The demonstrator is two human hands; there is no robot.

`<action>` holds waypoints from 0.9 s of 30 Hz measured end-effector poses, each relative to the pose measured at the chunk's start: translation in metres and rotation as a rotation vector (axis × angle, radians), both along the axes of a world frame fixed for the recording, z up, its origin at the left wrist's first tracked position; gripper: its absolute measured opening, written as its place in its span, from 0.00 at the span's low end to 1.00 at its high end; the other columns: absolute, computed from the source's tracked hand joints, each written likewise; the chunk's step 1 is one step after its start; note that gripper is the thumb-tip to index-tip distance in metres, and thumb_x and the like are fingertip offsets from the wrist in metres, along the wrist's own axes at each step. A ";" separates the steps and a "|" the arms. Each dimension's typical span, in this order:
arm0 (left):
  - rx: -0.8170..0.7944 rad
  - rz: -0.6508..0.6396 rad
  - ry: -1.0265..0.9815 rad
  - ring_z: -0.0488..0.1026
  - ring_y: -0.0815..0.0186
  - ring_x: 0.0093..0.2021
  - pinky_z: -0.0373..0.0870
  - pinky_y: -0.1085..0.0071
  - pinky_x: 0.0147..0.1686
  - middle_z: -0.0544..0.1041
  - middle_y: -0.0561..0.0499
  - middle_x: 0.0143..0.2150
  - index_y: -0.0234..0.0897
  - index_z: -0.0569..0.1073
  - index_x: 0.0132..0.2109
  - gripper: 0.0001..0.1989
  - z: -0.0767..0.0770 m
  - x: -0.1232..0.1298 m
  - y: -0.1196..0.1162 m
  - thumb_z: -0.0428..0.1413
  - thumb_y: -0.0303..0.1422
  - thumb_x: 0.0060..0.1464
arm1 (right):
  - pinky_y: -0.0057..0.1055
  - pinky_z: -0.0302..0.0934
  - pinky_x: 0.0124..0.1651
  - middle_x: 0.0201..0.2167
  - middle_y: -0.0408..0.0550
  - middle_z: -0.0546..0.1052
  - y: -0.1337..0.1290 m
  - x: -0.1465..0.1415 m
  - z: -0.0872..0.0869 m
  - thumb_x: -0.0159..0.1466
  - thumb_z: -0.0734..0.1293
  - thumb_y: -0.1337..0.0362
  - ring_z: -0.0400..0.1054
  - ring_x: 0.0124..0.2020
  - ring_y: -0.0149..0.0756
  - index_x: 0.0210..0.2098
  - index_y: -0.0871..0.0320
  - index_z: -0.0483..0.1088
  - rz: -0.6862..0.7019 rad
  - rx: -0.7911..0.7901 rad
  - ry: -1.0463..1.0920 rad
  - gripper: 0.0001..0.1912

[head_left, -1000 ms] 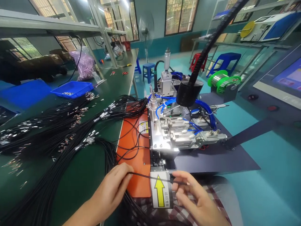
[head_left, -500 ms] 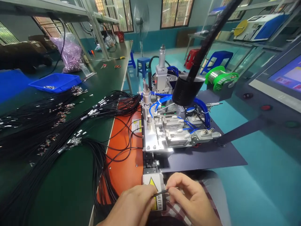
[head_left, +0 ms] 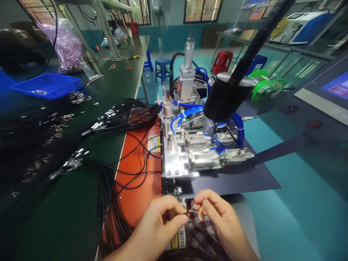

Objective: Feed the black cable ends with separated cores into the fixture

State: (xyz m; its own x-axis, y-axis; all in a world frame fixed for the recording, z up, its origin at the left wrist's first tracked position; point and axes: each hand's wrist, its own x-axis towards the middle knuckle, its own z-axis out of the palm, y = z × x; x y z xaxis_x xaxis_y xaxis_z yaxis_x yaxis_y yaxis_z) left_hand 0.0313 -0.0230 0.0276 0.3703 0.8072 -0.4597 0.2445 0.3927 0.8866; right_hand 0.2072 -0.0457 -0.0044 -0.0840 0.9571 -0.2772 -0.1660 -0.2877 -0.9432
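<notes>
My left hand [head_left: 165, 221] pinches a black cable [head_left: 187, 213] between thumb and fingers, close to its stripped end. From that end, thin coloured inner wires [head_left: 192, 206] fan out, red, blue and white among them. My right hand [head_left: 214, 214] is at the wire tips with fingers curled; a pale wire runs to its fingertips. Both hands are in front of the machine [head_left: 198, 152], above a warning label [head_left: 181, 237] that they partly cover. Left of them, a bundle of black cables [head_left: 108, 192] hangs over the orange machine cover [head_left: 136, 203].
On the green bench [head_left: 65, 210] lie more cable bundles with metal-tipped ends [head_left: 72, 163]. A blue tray [head_left: 49, 87] stands farther back. A black cylinder [head_left: 227, 98] hangs over the machine, near a green wire spool [head_left: 268, 87]. A screen panel [head_left: 323, 105] is at right.
The cable end now shows spread coloured wires, where before a black length ran between both hands. My right fingers have shifted to the wires. The view has moved slightly.
</notes>
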 end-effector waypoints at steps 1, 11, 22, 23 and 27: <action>0.003 -0.001 0.006 0.63 0.71 0.23 0.59 0.76 0.22 0.65 0.56 0.25 0.34 0.69 0.28 0.06 0.000 0.000 0.000 0.57 0.32 0.49 | 0.26 0.58 0.32 0.27 0.42 0.71 0.000 -0.001 0.001 0.63 0.62 0.54 0.62 0.25 0.31 0.33 0.55 0.70 0.012 0.001 0.015 0.12; 0.021 0.002 0.034 0.61 0.71 0.24 0.55 0.76 0.22 0.64 0.57 0.23 0.35 0.69 0.30 0.05 0.000 0.000 -0.001 0.57 0.32 0.49 | 0.27 0.56 0.27 0.21 0.41 0.64 -0.003 -0.012 0.012 0.61 0.64 0.56 0.58 0.24 0.33 0.23 0.56 0.65 0.033 0.057 -0.159 0.13; -0.125 0.050 -0.177 0.57 0.77 0.15 0.51 0.79 0.16 0.68 0.56 0.22 0.34 0.68 0.35 0.11 0.005 -0.002 0.000 0.53 0.39 0.56 | 0.26 0.55 0.28 0.20 0.40 0.67 0.001 -0.016 0.012 0.60 0.65 0.53 0.60 0.23 0.31 0.29 0.57 0.69 -0.040 -0.067 0.050 0.13; -0.124 0.048 -0.180 0.57 0.78 0.15 0.51 0.80 0.15 0.69 0.56 0.22 0.33 0.68 0.35 0.12 0.005 -0.002 0.000 0.52 0.39 0.56 | 0.26 0.55 0.27 0.20 0.39 0.66 0.001 -0.018 0.012 0.60 0.66 0.53 0.59 0.22 0.31 0.28 0.57 0.69 -0.037 -0.073 0.077 0.14; -0.116 0.044 -0.193 0.56 0.79 0.14 0.50 0.80 0.15 0.69 0.55 0.22 0.33 0.68 0.35 0.12 0.006 -0.003 0.001 0.52 0.39 0.56 | 0.25 0.52 0.24 0.19 0.38 0.65 0.003 -0.020 0.007 0.58 0.68 0.54 0.57 0.20 0.29 0.28 0.57 0.68 0.000 -0.071 0.129 0.13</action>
State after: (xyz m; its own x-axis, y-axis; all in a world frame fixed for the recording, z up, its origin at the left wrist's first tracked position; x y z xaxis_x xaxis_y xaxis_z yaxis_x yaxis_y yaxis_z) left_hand 0.0285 -0.0222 0.0339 0.4260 0.7705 -0.4742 0.0550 0.5011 0.8637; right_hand 0.1870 -0.0432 0.0027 -0.1235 0.9356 -0.3307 -0.2850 -0.3527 -0.8913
